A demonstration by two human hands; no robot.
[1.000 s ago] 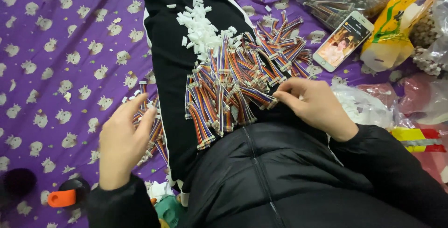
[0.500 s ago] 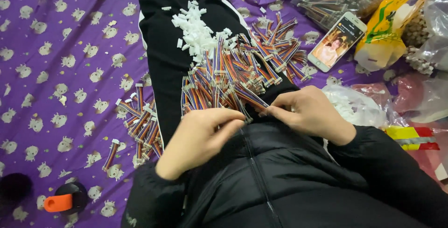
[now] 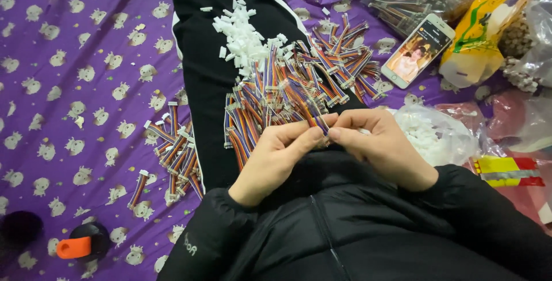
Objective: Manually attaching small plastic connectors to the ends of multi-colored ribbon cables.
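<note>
Both hands, the left hand (image 3: pixel 276 157) and right hand (image 3: pixel 382 146), pinch one striped ribbon cable (image 3: pixel 319 124) just below the cable heap (image 3: pixel 287 94) on the lap; a loose pinch could drop it into that heap.

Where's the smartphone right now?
In the head view, the white smartphone with its lit screen lies upper right on the purple patterned cloth, between the heap of multicoloured ribbon cables and the yellow plastic bag.
</note>
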